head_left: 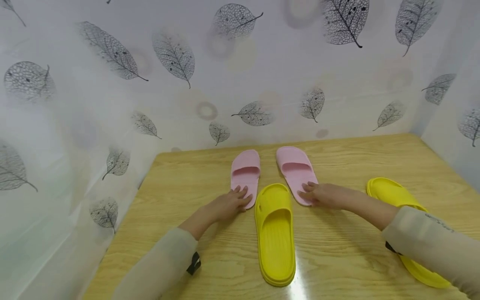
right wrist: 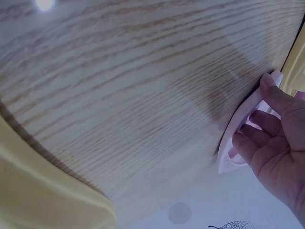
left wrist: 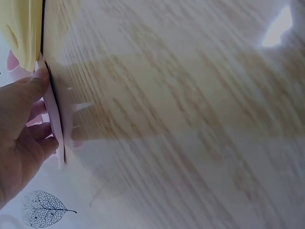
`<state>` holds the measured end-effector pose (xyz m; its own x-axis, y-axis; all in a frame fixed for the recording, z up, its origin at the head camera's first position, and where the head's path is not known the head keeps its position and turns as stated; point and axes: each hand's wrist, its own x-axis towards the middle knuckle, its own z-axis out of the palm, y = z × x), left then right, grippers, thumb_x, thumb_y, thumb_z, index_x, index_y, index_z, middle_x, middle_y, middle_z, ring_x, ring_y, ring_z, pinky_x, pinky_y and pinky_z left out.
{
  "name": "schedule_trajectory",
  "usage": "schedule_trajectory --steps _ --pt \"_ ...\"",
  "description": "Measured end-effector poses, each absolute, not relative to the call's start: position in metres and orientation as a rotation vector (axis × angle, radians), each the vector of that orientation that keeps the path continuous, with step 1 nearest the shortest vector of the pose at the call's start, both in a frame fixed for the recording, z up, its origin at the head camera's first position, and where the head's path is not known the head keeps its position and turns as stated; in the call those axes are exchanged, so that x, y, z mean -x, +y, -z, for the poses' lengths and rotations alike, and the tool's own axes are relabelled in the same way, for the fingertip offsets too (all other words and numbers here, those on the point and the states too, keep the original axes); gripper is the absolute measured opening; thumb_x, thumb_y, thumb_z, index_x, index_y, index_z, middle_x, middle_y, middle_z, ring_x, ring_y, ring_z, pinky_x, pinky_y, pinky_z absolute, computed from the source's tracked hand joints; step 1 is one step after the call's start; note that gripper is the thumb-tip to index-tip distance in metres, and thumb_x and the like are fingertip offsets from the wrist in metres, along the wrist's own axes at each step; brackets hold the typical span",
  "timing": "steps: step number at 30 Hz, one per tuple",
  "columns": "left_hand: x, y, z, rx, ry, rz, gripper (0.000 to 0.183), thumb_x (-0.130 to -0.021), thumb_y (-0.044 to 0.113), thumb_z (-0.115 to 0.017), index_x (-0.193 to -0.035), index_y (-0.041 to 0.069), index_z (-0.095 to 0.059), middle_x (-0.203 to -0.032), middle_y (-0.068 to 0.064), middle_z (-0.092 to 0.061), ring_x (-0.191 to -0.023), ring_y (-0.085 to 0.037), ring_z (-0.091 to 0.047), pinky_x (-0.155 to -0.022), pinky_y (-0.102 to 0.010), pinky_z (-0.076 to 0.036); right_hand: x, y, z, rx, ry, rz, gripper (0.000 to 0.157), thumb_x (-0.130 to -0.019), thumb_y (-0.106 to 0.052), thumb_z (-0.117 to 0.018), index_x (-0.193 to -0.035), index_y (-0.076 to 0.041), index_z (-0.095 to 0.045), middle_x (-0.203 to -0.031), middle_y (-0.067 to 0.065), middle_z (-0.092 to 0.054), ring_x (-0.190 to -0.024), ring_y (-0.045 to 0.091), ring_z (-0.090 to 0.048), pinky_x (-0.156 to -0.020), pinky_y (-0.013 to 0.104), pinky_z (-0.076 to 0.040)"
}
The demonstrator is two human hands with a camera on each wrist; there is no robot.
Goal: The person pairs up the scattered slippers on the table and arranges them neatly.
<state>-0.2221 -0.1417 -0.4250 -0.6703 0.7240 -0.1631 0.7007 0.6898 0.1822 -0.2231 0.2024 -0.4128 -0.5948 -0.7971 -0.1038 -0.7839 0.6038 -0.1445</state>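
Note:
Two pink slippers stand toward the back of the wooden tabletop, toes to the wall. My left hand holds the heel end of the left pink slipper, thumb at its edge and fingers bent over the sole, as the left wrist view shows. At the heel of the right pink slipper, my right hand grips with the thumb at the rim and curled fingers on the insole. Between the hands, a yellow slipper lies toe forward, close to the left pink one.
Another yellow slipper lies at the right, partly hidden beneath the right forearm. The wooden tabletop ends at walls of leaf-printed fabric at the back and sides.

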Motion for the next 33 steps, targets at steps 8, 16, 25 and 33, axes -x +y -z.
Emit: schedule_trajectory --steps 8,16,25,33 --pt "0.227 -0.141 0.426 -1.117 2.683 -0.147 0.045 -0.099 0.024 -0.049 -0.141 0.01 -0.043 -0.15 -0.02 -0.028 -0.138 -0.041 -0.025 -0.107 -0.051 -0.032 0.227 0.2 0.412 1.303 2.653 0.154 0.04 -0.091 -0.007 -0.06 -0.129 0.003 -0.055 -0.13 0.035 -0.049 -0.12 0.052 -0.046 -0.091 0.054 -0.046" --pt "0.234 -0.135 0.427 -1.06 2.678 -0.152 0.045 -0.099 0.025 -0.048 -0.142 0.012 -0.042 -0.152 -0.017 -0.027 -0.14 -0.039 -0.022 -0.111 -0.049 -0.028 0.23 0.2 0.412 1.292 2.656 0.144 0.04 -0.09 -0.006 -0.06 -0.128 0.004 -0.055 -0.13 0.035 -0.048 -0.119 0.052 -0.045 -0.089 0.053 -0.047" --pt "0.238 -0.132 0.429 -1.094 2.678 -0.156 0.045 -0.1 0.023 -0.045 -0.143 0.01 -0.041 -0.151 -0.02 -0.027 -0.14 -0.04 -0.022 -0.112 -0.05 -0.024 0.236 0.198 0.412 1.343 2.652 0.161 0.038 -0.088 -0.002 -0.061 -0.125 0.006 -0.057 -0.126 0.037 -0.05 -0.116 0.055 -0.047 -0.09 0.055 -0.046" --pt "0.24 -0.129 0.428 -1.058 2.673 -0.171 0.046 -0.1 0.023 -0.044 -0.144 0.01 -0.037 -0.153 -0.018 -0.022 -0.141 -0.039 -0.018 -0.113 -0.049 -0.022 0.242 0.197 0.413 1.279 2.63 0.202 0.04 -0.089 -0.002 -0.06 -0.128 0.006 -0.055 -0.13 0.038 -0.046 -0.12 0.056 -0.042 -0.093 0.057 -0.043"
